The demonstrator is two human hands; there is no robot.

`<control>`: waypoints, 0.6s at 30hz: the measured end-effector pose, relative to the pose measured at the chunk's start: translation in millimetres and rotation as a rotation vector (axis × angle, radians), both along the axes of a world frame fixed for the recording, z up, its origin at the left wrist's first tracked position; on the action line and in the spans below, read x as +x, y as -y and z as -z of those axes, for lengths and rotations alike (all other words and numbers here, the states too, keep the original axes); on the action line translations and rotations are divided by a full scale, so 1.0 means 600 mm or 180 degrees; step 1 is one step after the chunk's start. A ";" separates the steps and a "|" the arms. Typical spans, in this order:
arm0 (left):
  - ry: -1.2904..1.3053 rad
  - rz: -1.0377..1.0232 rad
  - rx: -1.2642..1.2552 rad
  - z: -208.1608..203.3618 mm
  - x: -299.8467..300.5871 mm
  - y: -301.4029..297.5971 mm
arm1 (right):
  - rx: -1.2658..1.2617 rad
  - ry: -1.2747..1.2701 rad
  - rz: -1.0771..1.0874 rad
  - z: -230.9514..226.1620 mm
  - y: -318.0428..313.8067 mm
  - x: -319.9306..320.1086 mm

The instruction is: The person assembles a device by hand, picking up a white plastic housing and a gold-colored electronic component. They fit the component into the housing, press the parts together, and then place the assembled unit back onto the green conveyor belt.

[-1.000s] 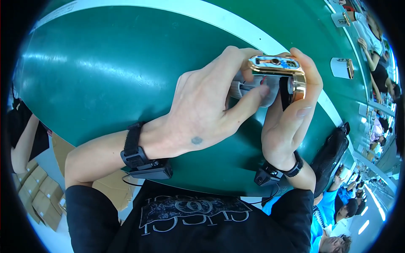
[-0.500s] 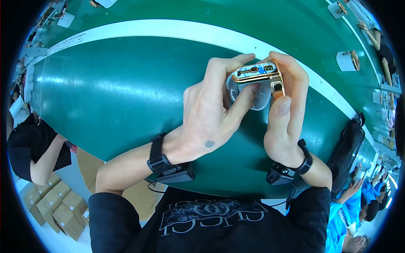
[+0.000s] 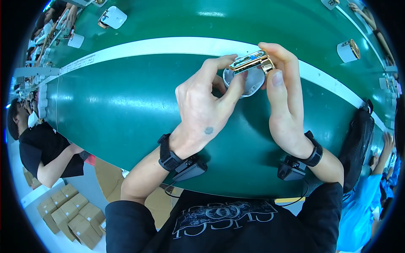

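Observation:
Between my hands is a white, hollow, rounded housing [image 3: 252,85] with its open end facing up. My left hand [image 3: 206,99] closes around its left side, the thumb at its rim and the index finger reaching to the far side. Tilted over the opening is a gold-trimmed end panel [image 3: 247,63] with small parts along its face and a shiny gold bracket at its right end. My right hand [image 3: 287,97] pinches that right end between thumb and index finger. The left thumb's tip lies under the panel. The panel partly hides the housing.
A pale strip [image 3: 168,45] divides my green table [image 3: 118,126] from the green surface beyond. Finished-looking white units with gold ends, one white unit [image 3: 347,51] at right, stand there. A black mesh pouch [image 3: 356,147] lies at right. People sit on both sides; cartons [image 3: 80,215] stand lower left.
The panel has tilted, its right end rising and its face turning away, so more of the housing's inside shows. Both hands have shifted slightly; the whole view has moved.

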State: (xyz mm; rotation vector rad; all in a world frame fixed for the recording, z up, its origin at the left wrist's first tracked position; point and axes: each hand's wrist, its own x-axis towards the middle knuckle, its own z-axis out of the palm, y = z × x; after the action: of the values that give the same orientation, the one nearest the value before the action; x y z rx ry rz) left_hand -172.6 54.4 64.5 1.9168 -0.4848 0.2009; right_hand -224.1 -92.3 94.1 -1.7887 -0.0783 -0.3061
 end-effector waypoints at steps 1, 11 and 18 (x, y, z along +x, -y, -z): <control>-0.0071 -0.0033 0.0064 -0.001 -0.003 -0.001 | 0.0068 -0.0007 -0.0043 0.001 0.000 0.000; -0.0197 0.0262 -0.0320 0.016 -0.003 -0.004 | -0.0018 -0.0103 -0.0253 0.018 0.024 0.005; -0.0809 0.0356 -0.1083 0.036 -0.006 0.005 | -0.0689 -0.0182 -0.0398 0.019 0.053 0.017</control>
State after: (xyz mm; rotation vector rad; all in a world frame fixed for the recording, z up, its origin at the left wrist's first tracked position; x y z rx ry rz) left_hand -176.4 51.4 42.9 1.5510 -0.3593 -0.0332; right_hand -213.6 -124.0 82.7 -1.9960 -0.1880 -0.1612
